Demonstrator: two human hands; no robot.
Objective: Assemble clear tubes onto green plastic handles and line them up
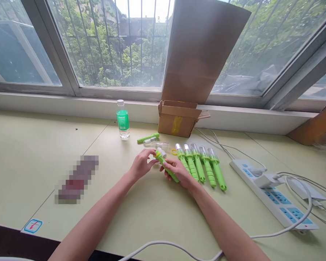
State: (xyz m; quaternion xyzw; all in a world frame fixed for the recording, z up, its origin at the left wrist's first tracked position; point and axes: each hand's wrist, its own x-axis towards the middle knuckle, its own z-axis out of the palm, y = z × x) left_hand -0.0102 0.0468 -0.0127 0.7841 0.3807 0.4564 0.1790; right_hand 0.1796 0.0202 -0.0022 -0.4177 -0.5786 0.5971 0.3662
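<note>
My right hand is wrapped round a green plastic light-stick handle, held tilted just above the table. At its upper end sits a yellow ring, and the fingers of my left hand are closed on it. Just behind my fingers lie clear ribbed caps and a small whitish part, partly hidden. A loose yellow ring is on the table beside them. To the right, several green light sticks with clear caps lie in a row. Another green handle rests farther back.
A water bottle stands at the back left, and an open cardboard box by the windowsill. On the right lies a white power strip with plugs and cables. A white cable crosses the table's front edge. A blurred dark patch covers something at left.
</note>
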